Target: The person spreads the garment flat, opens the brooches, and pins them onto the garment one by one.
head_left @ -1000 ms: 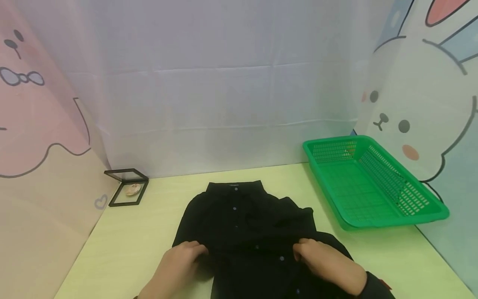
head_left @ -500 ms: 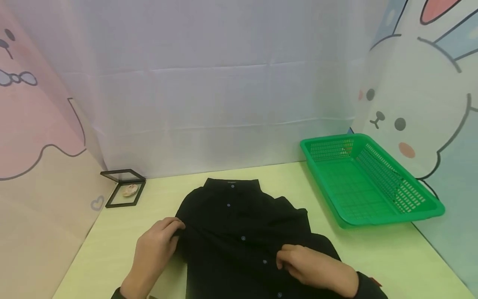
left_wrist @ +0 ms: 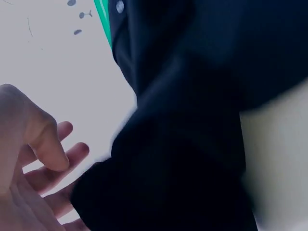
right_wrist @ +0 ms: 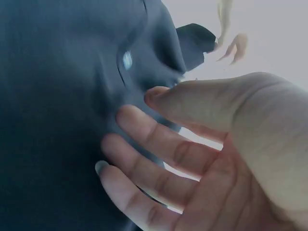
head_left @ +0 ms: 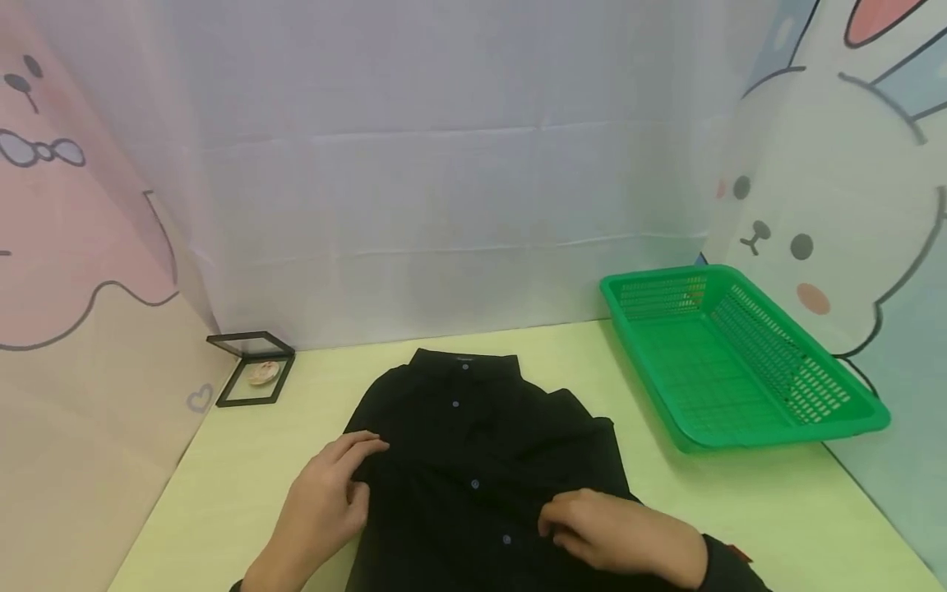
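A black button-up shirt lies front side up on the table, its collar toward the back wall. At its left side my left hand has its fingertips over the cloth edge, the thumb apart from the fingers. In the left wrist view these fingers are spread beside a dark fold of the shirt. Over the right part of the front is my right hand, loosely bent. The right wrist view shows its fingers apart against the cloth, with no fabric pinched between thumb and fingers. The shirt's lower end is out of view.
A green plastic basket stands at the back right of the pale yellow table. At the back left is a small black open frame with a round pale object inside. Printed curtains surround the table.
My left hand has let go of the cloth after drawing the shirt's left side outward. The right hand has slid a little left and loosened. The front lies flatter.
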`<control>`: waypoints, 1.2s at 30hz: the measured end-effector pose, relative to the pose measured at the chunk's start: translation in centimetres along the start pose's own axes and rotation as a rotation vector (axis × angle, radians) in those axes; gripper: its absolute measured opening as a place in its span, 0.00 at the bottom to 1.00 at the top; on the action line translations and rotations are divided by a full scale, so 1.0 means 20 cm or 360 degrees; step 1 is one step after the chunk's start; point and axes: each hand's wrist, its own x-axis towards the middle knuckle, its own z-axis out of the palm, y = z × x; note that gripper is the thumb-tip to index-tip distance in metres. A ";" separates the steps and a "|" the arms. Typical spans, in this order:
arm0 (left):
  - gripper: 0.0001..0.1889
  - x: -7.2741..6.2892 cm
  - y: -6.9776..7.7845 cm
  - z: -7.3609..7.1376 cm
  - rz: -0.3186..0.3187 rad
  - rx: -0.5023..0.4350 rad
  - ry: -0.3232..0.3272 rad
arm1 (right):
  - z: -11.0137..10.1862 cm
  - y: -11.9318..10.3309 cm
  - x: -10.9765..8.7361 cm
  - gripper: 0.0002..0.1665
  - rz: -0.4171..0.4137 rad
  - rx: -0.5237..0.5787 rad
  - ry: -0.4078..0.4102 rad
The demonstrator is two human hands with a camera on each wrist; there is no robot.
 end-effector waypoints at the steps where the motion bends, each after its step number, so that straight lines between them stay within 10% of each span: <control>1: 0.25 0.00 0.02 0.01 0.0016 -0.0006 -0.0006 | -0.03 0.01 0.00 0.06 0.0015 -0.0001 0.0033; 9: 0.10 -0.02 0.16 0.11 -0.0081 -0.0029 -0.0232 | -0.18 0.11 -0.01 0.05 0.0046 -0.0013 0.0217; 19: 0.23 -0.06 0.15 0.21 -0.0223 -0.0126 -0.1038 | -0.36 0.15 0.03 0.08 0.0071 -0.0108 0.0364; 28: 0.34 -0.08 0.14 0.25 -0.0158 0.0023 -0.1071 | -0.57 0.15 0.13 0.15 0.0142 -0.0167 0.0442; 36: 0.30 -0.05 0.15 0.25 -0.0114 0.0017 -0.1032 | -0.57 0.16 0.30 0.29 0.0394 -0.0096 0.0116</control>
